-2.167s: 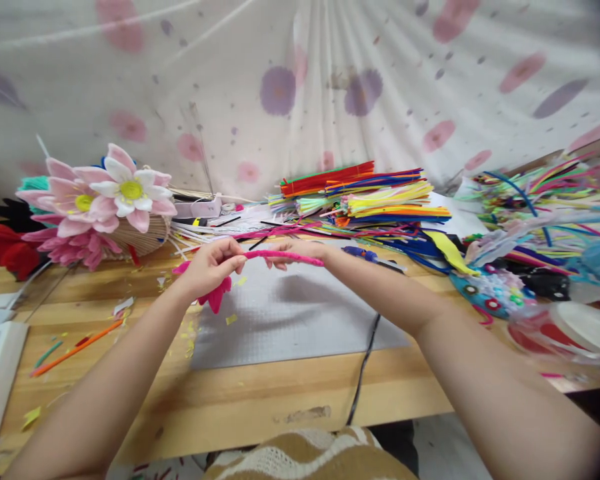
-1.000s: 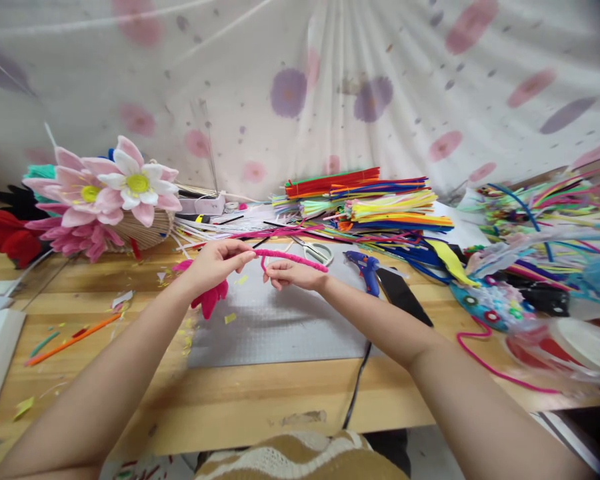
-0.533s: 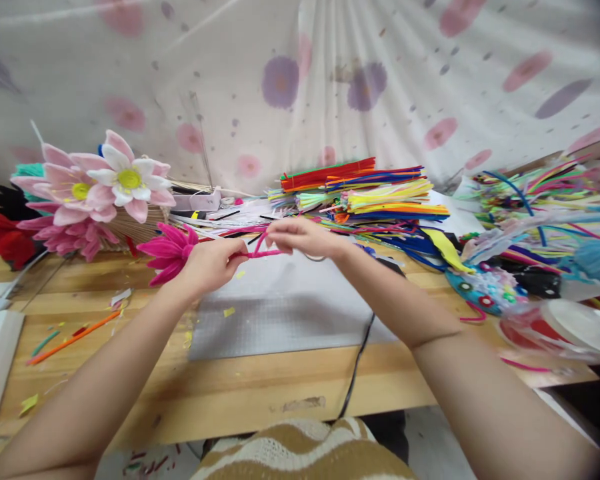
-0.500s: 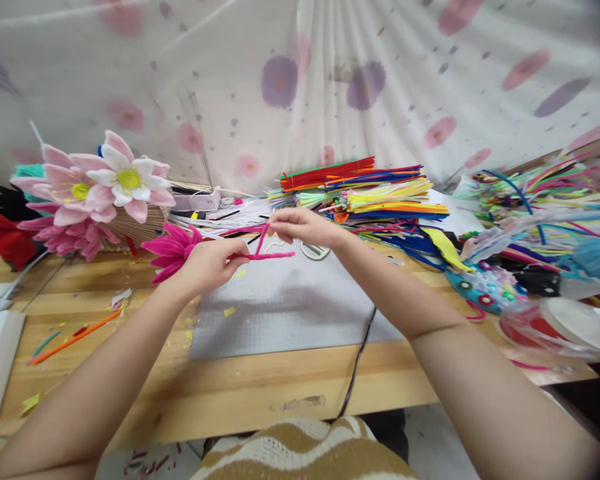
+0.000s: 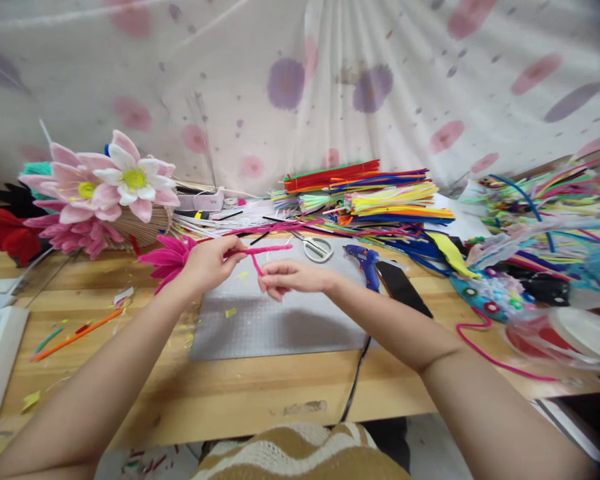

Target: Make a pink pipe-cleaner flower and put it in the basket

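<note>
Basically, table point(image 5: 215, 400) w/ both arms point(image 5: 405, 327) stretched over it.
L hand point(image 5: 211, 265) knuckles-up, R hand point(image 5: 293, 277) slightly lower, curled; pink flower point(image 5: 167, 259) left of L hand, stem point(image 5: 273, 249) pinched in L, strip point(image 5: 256, 263) off stem pinched in R.

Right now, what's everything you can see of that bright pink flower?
The bright pink flower has pointed, fuzzy-looking petals fanning left. It's held sideways by the left hand, which hides its base; the stem sticks out right, over a gray mat. A thin pink strand runs from the stem down to the right hand.
</note>
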### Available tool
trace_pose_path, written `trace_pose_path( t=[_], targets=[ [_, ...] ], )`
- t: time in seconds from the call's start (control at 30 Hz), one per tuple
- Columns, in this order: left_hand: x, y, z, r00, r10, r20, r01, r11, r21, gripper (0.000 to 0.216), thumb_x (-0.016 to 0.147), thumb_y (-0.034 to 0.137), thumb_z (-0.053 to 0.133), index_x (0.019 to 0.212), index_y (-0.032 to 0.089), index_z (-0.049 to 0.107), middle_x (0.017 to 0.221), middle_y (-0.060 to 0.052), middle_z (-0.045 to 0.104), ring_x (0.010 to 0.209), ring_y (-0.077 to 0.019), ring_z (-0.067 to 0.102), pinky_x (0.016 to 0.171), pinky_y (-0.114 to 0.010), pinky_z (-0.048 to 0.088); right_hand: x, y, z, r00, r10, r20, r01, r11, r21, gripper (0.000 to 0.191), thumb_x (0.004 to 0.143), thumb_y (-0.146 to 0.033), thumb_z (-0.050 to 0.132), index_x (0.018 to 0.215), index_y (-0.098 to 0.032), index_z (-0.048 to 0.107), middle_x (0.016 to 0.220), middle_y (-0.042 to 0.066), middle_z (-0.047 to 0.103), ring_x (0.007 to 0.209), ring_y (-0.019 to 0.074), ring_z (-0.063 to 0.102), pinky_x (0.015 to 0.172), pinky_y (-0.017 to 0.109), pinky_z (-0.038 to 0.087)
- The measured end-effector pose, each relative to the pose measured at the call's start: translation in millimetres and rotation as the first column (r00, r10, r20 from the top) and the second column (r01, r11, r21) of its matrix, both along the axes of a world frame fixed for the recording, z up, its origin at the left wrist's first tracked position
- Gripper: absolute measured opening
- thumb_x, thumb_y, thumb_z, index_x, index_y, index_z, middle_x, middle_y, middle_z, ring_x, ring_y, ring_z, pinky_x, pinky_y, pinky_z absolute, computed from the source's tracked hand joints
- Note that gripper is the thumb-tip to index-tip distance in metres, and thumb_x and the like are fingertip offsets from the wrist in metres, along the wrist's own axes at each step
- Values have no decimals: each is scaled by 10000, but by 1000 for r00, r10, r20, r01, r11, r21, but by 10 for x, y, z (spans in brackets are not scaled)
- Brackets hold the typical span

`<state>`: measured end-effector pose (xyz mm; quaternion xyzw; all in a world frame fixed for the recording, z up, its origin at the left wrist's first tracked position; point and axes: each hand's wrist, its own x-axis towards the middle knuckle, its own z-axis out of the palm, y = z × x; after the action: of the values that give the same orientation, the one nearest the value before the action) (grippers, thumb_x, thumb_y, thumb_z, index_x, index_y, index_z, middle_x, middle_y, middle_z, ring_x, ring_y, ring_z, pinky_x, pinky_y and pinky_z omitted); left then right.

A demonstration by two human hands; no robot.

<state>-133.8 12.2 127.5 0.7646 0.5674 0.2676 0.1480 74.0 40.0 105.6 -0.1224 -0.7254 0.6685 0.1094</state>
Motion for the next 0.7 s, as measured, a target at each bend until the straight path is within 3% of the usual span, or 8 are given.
trace_pose_path(
  t=[0.07, 0.17, 0.27, 0.4, 0.47, 0.53, 0.6, 0.7],
  targets=[
    [-17, -6, 15, 998, -64, -20, 63, 997, -42, 155, 760, 315, 516, 757, 182, 596, 759, -19, 628, 713, -152, 546, 661, -273, 396, 66, 191, 223, 996, -71, -60, 78, 990, 118, 307, 863, -433, 486, 804, -134, 528, 566, -49, 506, 532, 50, 437, 535, 188, 333],
    [-14, -41, 101, 974, -160, 161, 182, 975, -131, 163, 734, 329, 544, 717, 170, 577, 703, -13, 596, 662, -138, 535, 609, -256, 404, 121, 559, 358, 978, -179, -110, 198, 959, 201, 296, 864, -416, 493, 785, -133, 528, 546, -60, 480, 505, 41, 391, 517, 183, 302],
    [7, -85, 182, 914, -131, 383, 238, 940, -246, 204, 708, 368, 571, 711, 166, 541, 613, 9, 543, 535, -111, 488, 499, -236, 382, 71, 717, 184, 986, -163, -30, 166, 964, 207, 303, 834, -425, 536, 778, -127, 539, 572, -51, 496, 513, 43, 391, 510, 184, 297],
    [-1, -87, 149, 873, -67, 483, 199, 953, -228, 215, 710, 371, 580, 717, 164, 523, 621, 11, 541, 528, -103, 489, 509, -236, 406, -63, 446, -214, 996, 63, 61, -66, 997, 48, 353, 840, -474, 499, 810, -125, 542, 596, -26, 535, 523, 58, 424, 502, 193, 313],
    [-30, -58, 79, 897, -54, 439, 129, 981, -143, 207, 724, 364, 573, 712, 161, 532, 649, 2, 553, 569, -106, 500, 549, -238, 414, -95, 232, -302, 995, 84, 57, -83, 996, -27, 348, 857, -472, 472, 810, -131, 523, 607, -25, 536, 538, 59, 436, 521, 193, 328],
    [-62, -27, 8, 947, -24, 319, 44, 997, -58, 191, 742, 350, 558, 725, 160, 557, 675, -7, 573, 612, -116, 509, 582, -243, 407, -88, 78, -250, 996, 79, 45, -78, 996, -37, 340, 874, -464, 446, 808, -136, 508, 605, -30, 526, 540, 57, 434, 537, 195, 342],
    [-83, -7, -34, 988, -6, 152, 7, 1000, -4, 172, 752, 330, 547, 740, 164, 590, 700, -14, 598, 649, -128, 520, 609, -252, 396, -48, 46, -75, 997, 64, 42, -65, 998, 11, 330, 886, -454, 427, 821, -140, 505, 595, -42, 505, 526, 52, 422, 524, 192, 334],
    [-83, -3, -13, 996, -81, 29, 82, 996, -19, 147, 751, 296, 539, 726, 171, 611, 717, -14, 616, 674, -132, 531, 626, -253, 391, 39, 235, 256, 1000, -9, 16, 6, 985, 172, 291, 887, -411, 447, 815, -137, 515, 570, -54, 479, 518, 50, 419, 521, 191, 330]
  ],
)
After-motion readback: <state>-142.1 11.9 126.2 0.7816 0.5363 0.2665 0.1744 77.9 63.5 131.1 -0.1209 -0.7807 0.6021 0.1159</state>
